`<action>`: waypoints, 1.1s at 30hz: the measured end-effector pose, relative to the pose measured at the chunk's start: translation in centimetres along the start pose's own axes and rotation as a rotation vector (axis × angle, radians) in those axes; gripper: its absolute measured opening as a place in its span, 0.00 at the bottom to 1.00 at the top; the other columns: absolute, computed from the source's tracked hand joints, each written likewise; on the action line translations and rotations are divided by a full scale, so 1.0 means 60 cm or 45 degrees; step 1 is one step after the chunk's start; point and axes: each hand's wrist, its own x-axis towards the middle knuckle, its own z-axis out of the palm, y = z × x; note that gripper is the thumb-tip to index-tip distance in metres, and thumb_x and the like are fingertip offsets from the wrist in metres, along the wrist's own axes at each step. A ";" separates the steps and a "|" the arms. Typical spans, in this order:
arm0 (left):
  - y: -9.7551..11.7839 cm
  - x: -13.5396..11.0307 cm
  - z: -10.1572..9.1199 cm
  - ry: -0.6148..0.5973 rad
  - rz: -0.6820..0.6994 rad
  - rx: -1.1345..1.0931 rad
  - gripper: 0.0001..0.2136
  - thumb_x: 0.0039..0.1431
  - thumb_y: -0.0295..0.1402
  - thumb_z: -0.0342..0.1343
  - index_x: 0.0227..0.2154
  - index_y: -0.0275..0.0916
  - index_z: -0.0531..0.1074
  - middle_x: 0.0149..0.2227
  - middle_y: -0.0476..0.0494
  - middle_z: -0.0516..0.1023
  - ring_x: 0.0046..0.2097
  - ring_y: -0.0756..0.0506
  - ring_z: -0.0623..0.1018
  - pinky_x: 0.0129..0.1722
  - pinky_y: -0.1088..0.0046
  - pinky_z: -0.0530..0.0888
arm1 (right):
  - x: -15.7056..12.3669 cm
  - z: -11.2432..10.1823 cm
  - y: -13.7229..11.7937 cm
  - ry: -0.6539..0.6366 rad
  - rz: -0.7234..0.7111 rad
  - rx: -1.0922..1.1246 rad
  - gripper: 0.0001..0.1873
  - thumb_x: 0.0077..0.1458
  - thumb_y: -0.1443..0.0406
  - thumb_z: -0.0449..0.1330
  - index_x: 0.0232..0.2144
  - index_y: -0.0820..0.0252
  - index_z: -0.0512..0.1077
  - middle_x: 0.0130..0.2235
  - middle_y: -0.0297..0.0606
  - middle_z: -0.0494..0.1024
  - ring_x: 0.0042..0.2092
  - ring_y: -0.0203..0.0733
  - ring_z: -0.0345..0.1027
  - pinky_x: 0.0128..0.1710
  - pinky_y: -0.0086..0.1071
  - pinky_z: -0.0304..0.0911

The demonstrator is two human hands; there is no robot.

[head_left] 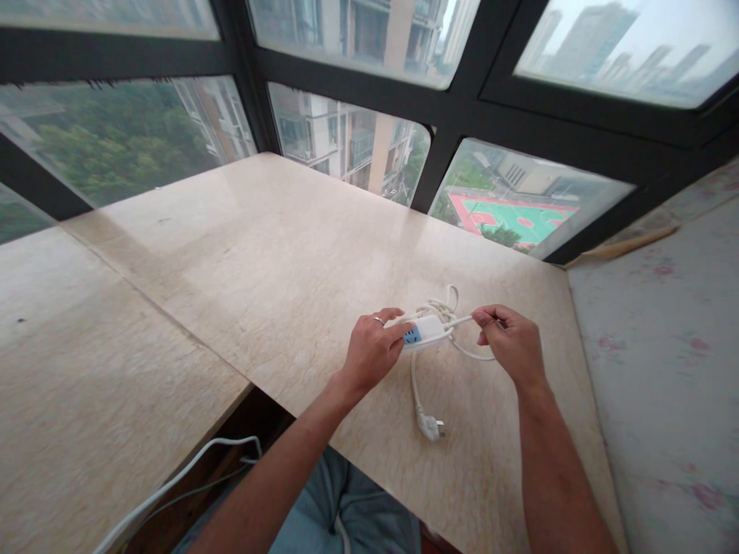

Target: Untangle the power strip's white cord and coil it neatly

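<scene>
A white power strip (431, 328) with a blue socket face lies on the pale stone-patterned counter. My left hand (375, 342), a ring on one finger, grips its left end, thumb over the blue part. Between the thumb and fingers of my right hand (511, 338) is the white power cord (460, 322), pinched to the right of the strip. Loops of the cord bunch behind and around the strip. Below the strip, the cord's plug (429, 425) rests on the counter with its metal prongs pointing right.
Dark window frames (352, 73) border the counter (277, 231) at the back. A flower-patterned wall (663, 369) closes off the right side. At lower left, another white cable (190, 465) runs past the counter's front edge, near my legs (340, 500).
</scene>
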 end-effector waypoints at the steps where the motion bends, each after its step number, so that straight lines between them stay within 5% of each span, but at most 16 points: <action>1: 0.001 0.000 0.004 -0.005 -0.001 -0.003 0.15 0.57 0.24 0.54 0.43 0.46 0.78 0.50 0.39 0.77 0.45 0.43 0.78 0.47 0.63 0.72 | 0.000 0.001 0.002 -0.006 0.018 -0.001 0.17 0.53 0.52 0.58 0.26 0.60 0.75 0.15 0.32 0.71 0.18 0.39 0.65 0.21 0.30 0.55; 10: 0.014 0.001 0.032 0.082 -0.363 -0.105 0.14 0.62 0.29 0.50 0.49 0.39 0.73 0.44 0.38 0.80 0.43 0.42 0.79 0.45 0.64 0.73 | -0.004 -0.008 -0.001 -0.166 -0.162 -0.114 0.15 0.57 0.55 0.54 0.29 0.59 0.71 0.20 0.32 0.73 0.20 0.38 0.67 0.25 0.31 0.59; 14: 0.015 0.001 0.034 0.011 -0.210 -0.145 0.14 0.62 0.28 0.48 0.47 0.39 0.75 0.45 0.38 0.79 0.43 0.42 0.79 0.46 0.62 0.72 | -0.009 -0.014 -0.009 -0.178 -0.275 -0.204 0.16 0.57 0.53 0.56 0.27 0.58 0.71 0.26 0.37 0.76 0.28 0.41 0.71 0.29 0.32 0.62; 22: 0.036 0.011 0.029 -0.047 0.187 -0.128 0.12 0.62 0.35 0.53 0.45 0.40 0.76 0.51 0.36 0.76 0.55 0.41 0.73 0.53 0.59 0.69 | -0.024 -0.018 -0.021 -0.517 -0.229 -0.177 0.13 0.54 0.54 0.62 0.33 0.57 0.76 0.29 0.36 0.79 0.29 0.41 0.72 0.31 0.32 0.65; 33: 0.054 0.043 0.006 -0.447 0.214 0.027 0.19 0.55 0.45 0.59 0.48 0.45 0.75 0.46 0.42 0.78 0.50 0.38 0.75 0.48 0.59 0.70 | -0.046 -0.009 -0.064 -0.455 -0.482 -0.300 0.06 0.59 0.63 0.60 0.32 0.56 0.77 0.35 0.37 0.80 0.35 0.41 0.73 0.35 0.33 0.62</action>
